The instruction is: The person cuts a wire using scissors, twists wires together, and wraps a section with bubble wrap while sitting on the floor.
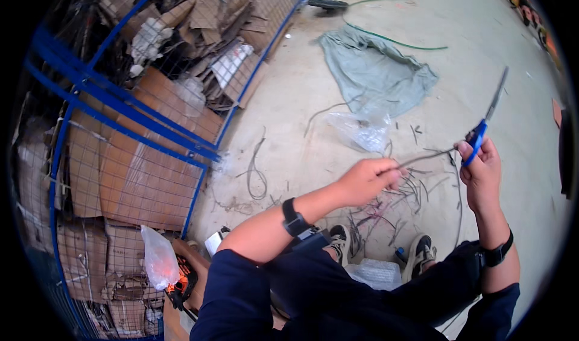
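Observation:
My left hand (369, 181) is closed, pinching a thin dark cable (423, 157) between thumb and fingers. The cable stretches across to my right hand (484, 175), where my thumb and fingertips meet it, and a length hangs down below. Also in my right hand is a pair of scissors (477, 143) with blue handles; their blades point up and away and look closed together. Under my hands, several short cut cable pieces (386, 211) lie scattered on the floor between my shoes (420, 253).
On the left stands a blue wire-mesh cage (132, 102) full of flattened cardboard. Ahead lie a grey-green cloth sack (362, 63), a clear plastic bag (365, 130) and a green cord (395, 39). A looped cable (259, 181) rests near the cage; bubble wrap (377, 273) sits by my feet.

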{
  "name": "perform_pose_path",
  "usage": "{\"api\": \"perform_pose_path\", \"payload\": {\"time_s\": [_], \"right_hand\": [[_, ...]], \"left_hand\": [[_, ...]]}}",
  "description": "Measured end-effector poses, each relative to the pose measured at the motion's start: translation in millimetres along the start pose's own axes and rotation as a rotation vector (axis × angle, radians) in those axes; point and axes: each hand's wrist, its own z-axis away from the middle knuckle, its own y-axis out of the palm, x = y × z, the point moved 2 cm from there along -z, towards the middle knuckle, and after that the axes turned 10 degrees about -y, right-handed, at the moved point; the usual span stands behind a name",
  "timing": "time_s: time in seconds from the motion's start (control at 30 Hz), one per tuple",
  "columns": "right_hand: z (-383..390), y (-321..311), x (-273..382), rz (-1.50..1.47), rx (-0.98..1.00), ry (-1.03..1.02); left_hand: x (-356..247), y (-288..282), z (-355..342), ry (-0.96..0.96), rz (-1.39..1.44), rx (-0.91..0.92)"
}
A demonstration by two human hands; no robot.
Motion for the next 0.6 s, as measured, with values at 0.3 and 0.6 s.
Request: {"api": "perform_pose_path", "payload": {"time_s": [0.3, 0.6], "right_hand": [[2.5, 0.9, -7.9, 0.190, 0.304, 0.233], [29.9, 22.3, -39.4, 0.416, 0.748, 0.307]], "left_hand": [[5.2, -27.0, -1.8, 0.030, 0.184, -0.344], [1.9, -18.5, 2.6, -0.037, 0.107, -0.256]]}}
